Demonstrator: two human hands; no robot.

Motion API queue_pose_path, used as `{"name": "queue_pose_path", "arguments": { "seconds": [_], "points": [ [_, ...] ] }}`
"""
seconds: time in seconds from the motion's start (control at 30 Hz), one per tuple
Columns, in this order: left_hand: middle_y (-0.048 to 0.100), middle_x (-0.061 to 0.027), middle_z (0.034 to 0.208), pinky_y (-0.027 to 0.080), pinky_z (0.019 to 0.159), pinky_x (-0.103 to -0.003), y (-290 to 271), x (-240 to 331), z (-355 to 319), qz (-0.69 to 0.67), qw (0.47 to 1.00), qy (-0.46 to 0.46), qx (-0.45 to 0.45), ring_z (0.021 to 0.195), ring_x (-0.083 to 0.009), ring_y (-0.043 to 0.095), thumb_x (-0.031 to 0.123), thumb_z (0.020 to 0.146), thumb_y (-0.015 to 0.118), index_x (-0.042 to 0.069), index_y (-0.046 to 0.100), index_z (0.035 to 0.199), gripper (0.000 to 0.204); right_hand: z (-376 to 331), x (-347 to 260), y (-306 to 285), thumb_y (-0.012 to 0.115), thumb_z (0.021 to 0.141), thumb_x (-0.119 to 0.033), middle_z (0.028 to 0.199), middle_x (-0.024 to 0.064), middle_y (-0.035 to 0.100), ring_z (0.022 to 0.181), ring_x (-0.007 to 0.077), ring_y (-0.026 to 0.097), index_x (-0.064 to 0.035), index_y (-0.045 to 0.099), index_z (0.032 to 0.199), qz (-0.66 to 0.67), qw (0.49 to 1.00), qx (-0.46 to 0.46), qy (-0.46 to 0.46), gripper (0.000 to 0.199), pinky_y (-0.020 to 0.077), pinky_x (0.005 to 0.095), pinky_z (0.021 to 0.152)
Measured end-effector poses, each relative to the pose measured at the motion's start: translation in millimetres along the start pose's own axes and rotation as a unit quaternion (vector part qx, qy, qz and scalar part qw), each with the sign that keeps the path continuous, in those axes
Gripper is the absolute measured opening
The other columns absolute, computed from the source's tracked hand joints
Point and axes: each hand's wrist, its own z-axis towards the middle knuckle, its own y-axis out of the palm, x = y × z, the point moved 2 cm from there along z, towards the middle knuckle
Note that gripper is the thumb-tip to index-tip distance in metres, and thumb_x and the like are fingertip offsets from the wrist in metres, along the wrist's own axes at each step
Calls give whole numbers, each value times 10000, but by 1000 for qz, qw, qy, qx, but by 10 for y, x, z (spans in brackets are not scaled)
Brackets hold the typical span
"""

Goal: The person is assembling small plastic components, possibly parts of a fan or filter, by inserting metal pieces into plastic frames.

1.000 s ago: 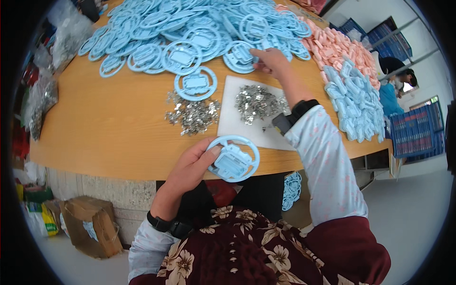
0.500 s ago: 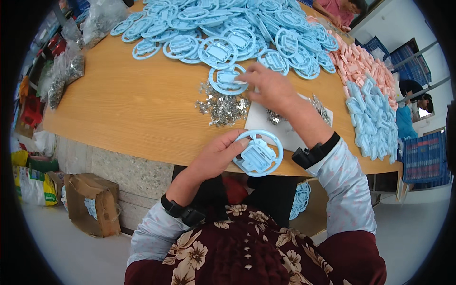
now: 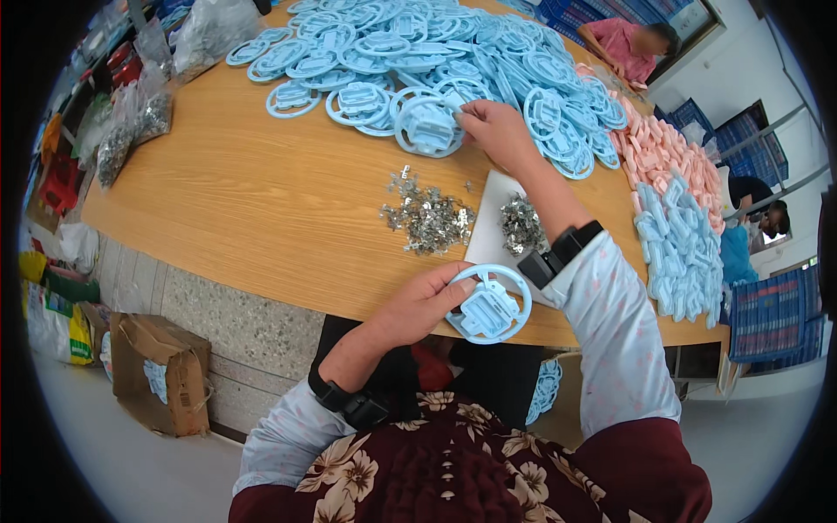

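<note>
Near the table's front edge my left hand (image 3: 418, 307) pinches the left rim of a light blue toy steering wheel (image 3: 488, 315), its recessed middle facing up. Farther out, my right hand (image 3: 499, 132) has its fingers closed at the right rim of another light blue toy steering wheel (image 3: 430, 131). That wheel lies slightly blurred at the front of the big heap of wheels (image 3: 401, 44). Between the hands, a pile of small silvery metal pieces (image 3: 429, 218) rests on the wood. More metal pieces (image 3: 521, 225) sit on a white sheet (image 3: 485, 235), partly under my right forearm.
Pink plastic parts (image 3: 667, 144) and light blue elongated parts (image 3: 676, 253) are heaped along the table's right side. Bags of metal pieces (image 3: 131, 131) stand at the left edge. A cardboard box (image 3: 161, 375) is on the floor. Another person (image 3: 623, 48) sits at the far right.
My right hand has moved away from me, and the wheel by its fingers has shifted off the metal pile toward the heap. My left hand still holds its wheel. The view has tilted slightly.
</note>
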Motion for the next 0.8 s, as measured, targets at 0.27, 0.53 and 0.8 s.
{"name": "queue_pose_path", "arguments": {
  "seconds": [0.27,0.53,0.8],
  "points": [
    [646,-16,1100,483,888,-266,-23,-115,25,0,1000,22,14,997,-82,593,245,1047,481,29,563,1298,341,404,22,367,698,885,-239,853,49,683,681,81,602,-20,658,1123,227,957,-101,150,326,357,210,493],
    [662,-3,1068,498,828,-239,-26,-174,102,-8,999,-6,38,933,-57,610,203,1040,478,32,596,1265,307,-480,-533,-701,558,965,-304,644,-88,331,559,27,327,-74,680,1003,39,992,-10,122,263,268,222,481],
    [662,-6,1094,500,803,-229,-58,-125,46,9,998,8,57,947,-46,604,201,1037,487,21,571,1301,330,-2122,-375,-724,542,1008,-334,718,-5,608,617,48,512,-32,662,993,111,978,-63,167,325,415,225,565]
  ]
}}
